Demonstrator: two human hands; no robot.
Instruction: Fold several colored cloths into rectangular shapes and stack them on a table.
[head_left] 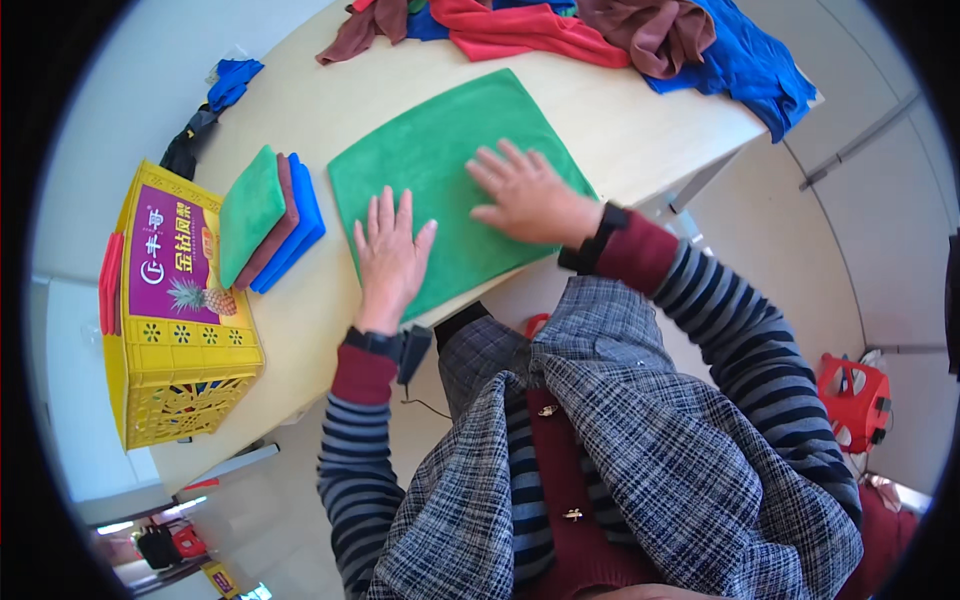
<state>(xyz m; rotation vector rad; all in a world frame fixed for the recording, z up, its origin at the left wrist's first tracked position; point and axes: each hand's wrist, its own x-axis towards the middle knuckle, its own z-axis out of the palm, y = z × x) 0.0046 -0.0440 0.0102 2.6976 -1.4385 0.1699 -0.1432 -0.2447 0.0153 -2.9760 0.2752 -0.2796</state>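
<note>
A green cloth (450, 130) lies spread out flat on the pale table, its near edge at the table's front edge. My left hand (393, 250) rests on the cloth's near left part, fingers stretched out. Over its right part is my right hand (535, 195), palm down with the fingers apart, smeared a little by motion. Neither hand grips anything. To the left of the spread cloth sits a stack of folded cloths: a green one (252, 215) on top, a brown one (284, 225) under it and a blue one (305, 235) at the bottom.
A yellow plastic crate (190, 375) with a purple panel stands at the table's left, red cloth hanging over its far side. Rumpled red (530, 30), brown (655, 35) and blue cloths (745, 70) lie along the back edge. A red stool (850, 402) is on the floor at right.
</note>
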